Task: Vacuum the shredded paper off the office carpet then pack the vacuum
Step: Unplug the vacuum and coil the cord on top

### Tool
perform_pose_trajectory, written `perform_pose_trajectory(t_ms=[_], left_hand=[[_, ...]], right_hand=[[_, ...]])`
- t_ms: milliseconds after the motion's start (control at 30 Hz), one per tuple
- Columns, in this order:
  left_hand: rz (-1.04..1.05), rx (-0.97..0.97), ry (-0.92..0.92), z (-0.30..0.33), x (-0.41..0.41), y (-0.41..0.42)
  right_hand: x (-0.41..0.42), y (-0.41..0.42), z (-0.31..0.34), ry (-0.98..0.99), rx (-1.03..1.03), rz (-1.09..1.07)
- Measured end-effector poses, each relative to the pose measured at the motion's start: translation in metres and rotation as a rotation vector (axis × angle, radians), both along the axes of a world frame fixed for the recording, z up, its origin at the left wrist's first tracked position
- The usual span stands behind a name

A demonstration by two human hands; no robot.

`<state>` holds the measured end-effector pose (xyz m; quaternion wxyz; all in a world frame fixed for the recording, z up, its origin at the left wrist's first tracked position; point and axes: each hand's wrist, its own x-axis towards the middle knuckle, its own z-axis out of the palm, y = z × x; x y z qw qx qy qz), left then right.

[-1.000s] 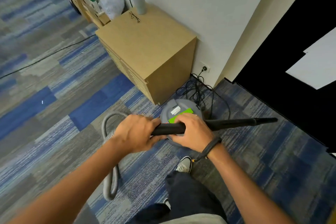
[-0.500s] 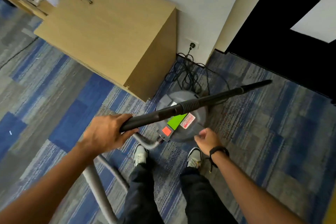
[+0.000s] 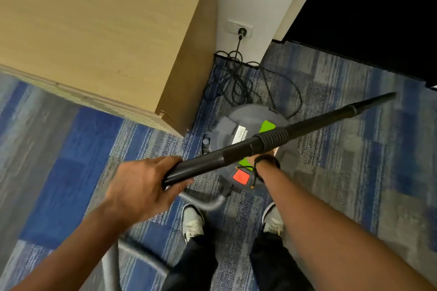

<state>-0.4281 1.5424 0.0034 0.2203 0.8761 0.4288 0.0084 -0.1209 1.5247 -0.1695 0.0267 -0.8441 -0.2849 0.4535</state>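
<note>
The black vacuum wand [image 3: 295, 130] slants from lower left to upper right above the floor, and my left hand [image 3: 144, 189] is shut around its lower end. Below it the round grey vacuum body [image 3: 248, 113], with a green label and a red button [image 3: 241, 177], stands on the carpet in front of my feet. My right hand [image 3: 272, 151] reaches down onto the top of the vacuum body. The wand hides its fingers; only the wrist with a black band shows. A grey hose [image 3: 208, 203] leaves the vacuum's near side. I see no shredded paper.
A wooden cabinet [image 3: 94, 30] stands close on the left against the white wall. A black power cord [image 3: 236, 78] lies tangled behind the vacuum, plugged into a wall socket [image 3: 241, 29]. A dark panel [image 3: 366, 19] fills the upper right. My shoes [image 3: 192, 222] stand on blue-grey carpet.
My right hand let go of the wand and dropped to the vacuum body. My left hand alone now holds the wand. The view has moved closer and looks more steeply down.
</note>
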Motion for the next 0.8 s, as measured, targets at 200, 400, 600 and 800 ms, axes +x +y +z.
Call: perform_pose_trajectory(t_ms=[200, 400, 600, 800], left_hand=[[-0.051, -0.001, -0.046, -0.019, -0.014, 0.003], [-0.031, -0.003, -0.079, -0.034, -0.018, -0.007], [0.023, -0.016, -0.093, -0.031, -0.003, -0.015], [0.055, -0.008, -0.105, -0.027, 0.013, -0.014]], right_hand=[[0.014, -0.019, -0.058, -0.011, -0.025, -0.283], [0.002, -0.027, -0.036, -0.076, 0.169, -0.303], [0.001, -0.104, -0.019, -0.089, 0.162, -0.437], [0.022, -0.194, -0.007, -0.174, 0.117, -0.465]])
